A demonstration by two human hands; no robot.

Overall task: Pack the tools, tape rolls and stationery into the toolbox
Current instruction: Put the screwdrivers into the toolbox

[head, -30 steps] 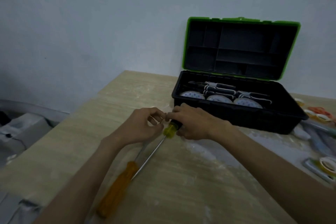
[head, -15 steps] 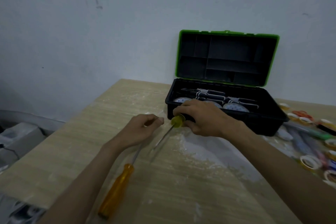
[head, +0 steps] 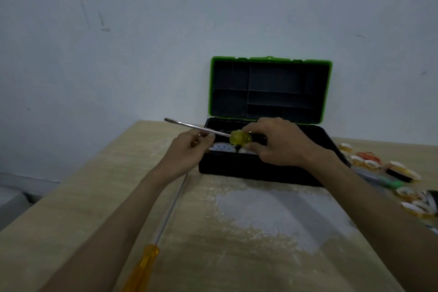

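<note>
The black toolbox (head: 256, 169) stands open at the back of the table, its green-rimmed lid (head: 270, 90) upright against the wall. My right hand (head: 284, 143) grips the yellow handle of a screwdriver (head: 239, 137) over the box's left end, its metal shaft pointing left past the box. My left hand (head: 187, 153) is curled by the box's left corner, its fingertips at that shaft. From under this hand runs the long shaft of an orange-handled screwdriver (head: 144, 263), held by its tip end, handle near the table's front. White tape rolls (head: 222, 148) lie inside the box.
Several tape rolls (head: 412, 206) and a green pen (head: 388, 183) lie scattered on the table right of the box. A worn grey patch (head: 272, 211) marks the wooden tabletop (head: 94, 197) in front of it. The table's left edge drops off to the floor.
My right hand has lifted the yellow-handled screwdriver off the table and swung it over the toolbox, shaft now pointing left. My left hand has moved toward the box, still at the orange screwdriver's tip.
</note>
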